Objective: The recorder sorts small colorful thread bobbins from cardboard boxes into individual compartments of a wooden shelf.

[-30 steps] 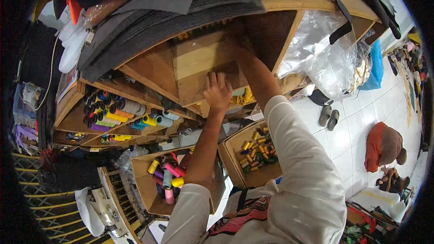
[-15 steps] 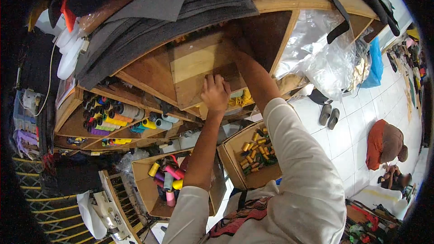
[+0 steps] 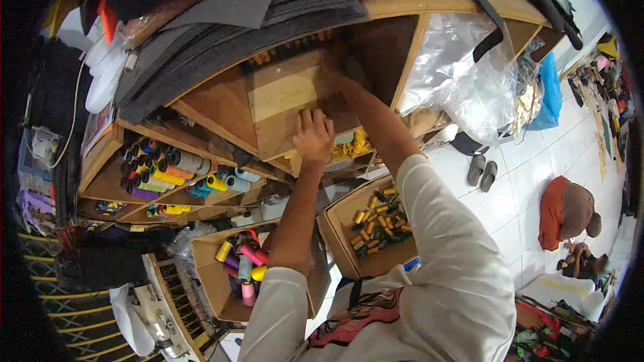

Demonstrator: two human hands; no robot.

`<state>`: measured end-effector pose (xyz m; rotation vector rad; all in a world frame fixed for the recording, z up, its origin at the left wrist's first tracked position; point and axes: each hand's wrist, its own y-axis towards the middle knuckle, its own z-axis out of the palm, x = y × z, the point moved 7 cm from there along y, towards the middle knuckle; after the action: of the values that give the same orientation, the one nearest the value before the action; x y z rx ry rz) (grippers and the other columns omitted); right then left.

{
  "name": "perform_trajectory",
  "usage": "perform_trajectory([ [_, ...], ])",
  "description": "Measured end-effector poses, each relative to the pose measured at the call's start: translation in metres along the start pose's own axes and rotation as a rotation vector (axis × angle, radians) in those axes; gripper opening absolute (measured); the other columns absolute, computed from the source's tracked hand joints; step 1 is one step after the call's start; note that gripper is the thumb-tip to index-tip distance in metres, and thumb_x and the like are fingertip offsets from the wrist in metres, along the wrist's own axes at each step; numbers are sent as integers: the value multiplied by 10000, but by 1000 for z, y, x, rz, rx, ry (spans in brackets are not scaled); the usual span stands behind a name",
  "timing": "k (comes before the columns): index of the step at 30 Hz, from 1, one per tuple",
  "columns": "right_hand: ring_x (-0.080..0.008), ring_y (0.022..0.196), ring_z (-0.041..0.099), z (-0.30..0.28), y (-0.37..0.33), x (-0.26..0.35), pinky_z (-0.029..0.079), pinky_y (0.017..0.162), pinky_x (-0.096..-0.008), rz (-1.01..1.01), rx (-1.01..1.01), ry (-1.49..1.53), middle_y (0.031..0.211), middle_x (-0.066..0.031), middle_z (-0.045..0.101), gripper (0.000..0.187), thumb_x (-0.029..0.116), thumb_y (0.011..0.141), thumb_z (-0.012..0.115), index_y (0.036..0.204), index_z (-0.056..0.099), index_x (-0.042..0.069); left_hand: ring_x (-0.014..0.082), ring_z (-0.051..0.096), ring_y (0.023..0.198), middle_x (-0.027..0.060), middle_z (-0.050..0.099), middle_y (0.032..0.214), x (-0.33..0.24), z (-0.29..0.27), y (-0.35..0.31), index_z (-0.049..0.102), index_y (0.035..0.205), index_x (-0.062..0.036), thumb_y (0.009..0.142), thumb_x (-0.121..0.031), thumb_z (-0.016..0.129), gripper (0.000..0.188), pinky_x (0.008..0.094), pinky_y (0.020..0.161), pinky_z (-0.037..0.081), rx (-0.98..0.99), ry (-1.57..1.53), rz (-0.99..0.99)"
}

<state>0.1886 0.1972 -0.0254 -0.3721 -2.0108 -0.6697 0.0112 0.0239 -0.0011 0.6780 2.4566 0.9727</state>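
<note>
My left hand (image 3: 313, 137) rests on the front of a wooden shelf compartment (image 3: 282, 127). Its fingers lie bent against the board, and I see nothing in them. Deep in the same compartment, my right hand (image 3: 330, 66) is lost in shadow, so its fingers and anything in them cannot be made out. Beside it at the back stands a row of small dark and orange-toned spools (image 3: 288, 49). Below my arms are two cardboard boxes: one (image 3: 208, 255) holds large coloured thread cones (image 3: 249, 255), the other (image 3: 333, 231) many small yellow and green thread spools (image 3: 377, 223).
Grey felt-like sheets (image 3: 221, 47) lie over the shelf top. Lower cubbies hold coloured thread cones (image 3: 161, 167). Clear plastic bags (image 3: 463, 74) fill the compartment to the right. Sandals (image 3: 481, 173) lie on the tiled floor (image 3: 516, 194), and another person (image 3: 570, 214) is at far right.
The view has shifted slightly. My right hand remains inside the compartment, its arm a little to the left, and the spools at the back show more plainly. My left hand stays on the board.
</note>
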Motion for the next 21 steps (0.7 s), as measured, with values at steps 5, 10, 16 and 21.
perform_trajectory([
  [5, -222, 909, 587, 19, -78, 17, 465, 816, -345, -57, 318, 90, 1069, -149, 619, 339, 264, 924, 528, 1130, 565, -3, 348, 554, 886, 212, 531, 958, 26, 27, -12, 495, 1072, -15, 836, -191, 562, 302, 464, 721, 473, 108, -200, -95],
  [10, -237, 866, 593, -4, -135, 63, 476, 822, -334, -480, 1040, -117, 1099, -162, 608, 370, 288, 946, 496, 1182, 540, 6, 381, 519, 864, 196, 530, 946, 23, 20, -16, 413, 1121, -4, 845, -197, 568, 371, 534, 868, 398, -47, -361, -131],
  [16, -224, 967, 577, -25, -149, 104, 469, 866, -356, -414, 1219, -365, 1180, -126, 574, 474, 241, 898, 553, 1319, 474, 38, 422, 458, 1121, 263, 477, 1205, 60, 79, -29, 344, 1247, -11, 855, -245, 598, 522, 549, 978, 323, 150, -479, -407],
  [21, -232, 957, 561, 1, -136, 101, 471, 846, -360, -1013, 1058, -529, 1150, -128, 545, 452, 236, 871, 596, 1266, 519, 30, 414, 445, 1135, 266, 453, 1223, 78, 105, -24, 319, 1279, -11, 825, -263, 652, 617, 575, 986, 273, 218, -447, -202],
])
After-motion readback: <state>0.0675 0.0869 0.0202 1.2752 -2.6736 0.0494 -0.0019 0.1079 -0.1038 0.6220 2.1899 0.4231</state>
